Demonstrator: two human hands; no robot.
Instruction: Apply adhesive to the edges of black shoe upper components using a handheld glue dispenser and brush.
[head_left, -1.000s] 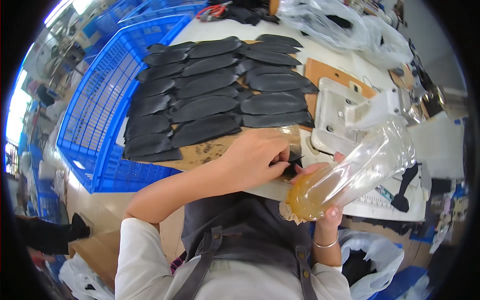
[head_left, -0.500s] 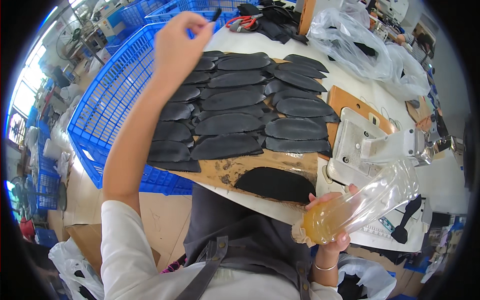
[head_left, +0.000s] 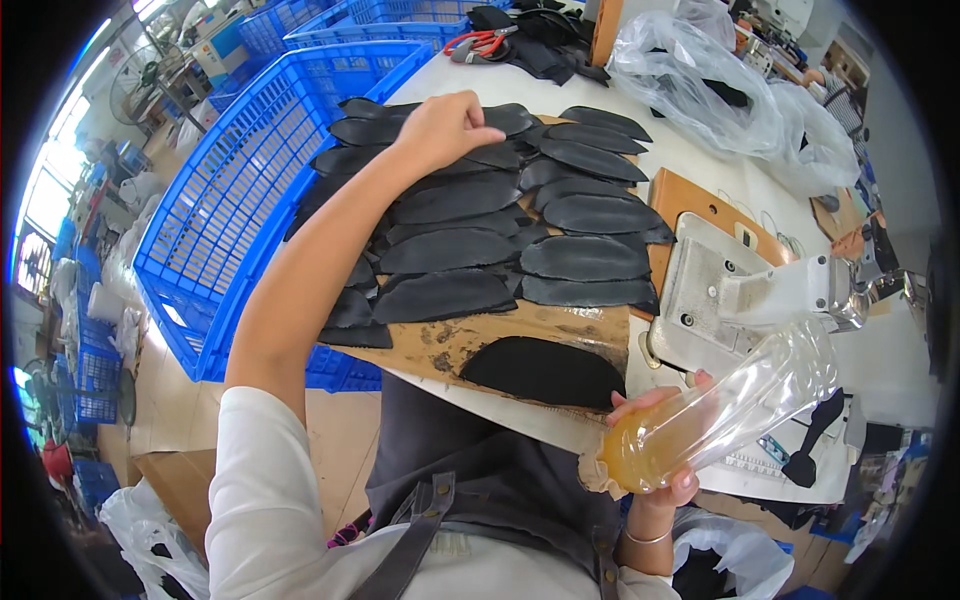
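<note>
My left hand (head_left: 438, 133) is over the far rows of black curved pieces (head_left: 450, 250), fingers curled in and thumb out. Whatever it may hold cannot be made out against the black. A clear plastic bottle (head_left: 740, 400) lies tilted in my right hand (head_left: 662, 500), its fingers around the end with amber liquid. Crumpled tan wrapping (head_left: 597, 470) covers that end. A single matte black piece (head_left: 545, 372) lies flat at the near edge of a stained brown board (head_left: 425, 347). The other pieces overlap in columns on the board.
Blue crates (head_left: 215, 200) stand left of and behind the white table. A white metal machine base (head_left: 710, 290) sits on the right. Red-handled pliers (head_left: 480, 45) and black scraps lie at the back, near clear plastic bags (head_left: 700, 90). A black tool-shaped piece (head_left: 815, 440) lies right.
My left hand has come down and nearer, from above the crate to over the black pieces. The small black thing in its fingers no longer shows. My right hand and the bottle barely moved.
</note>
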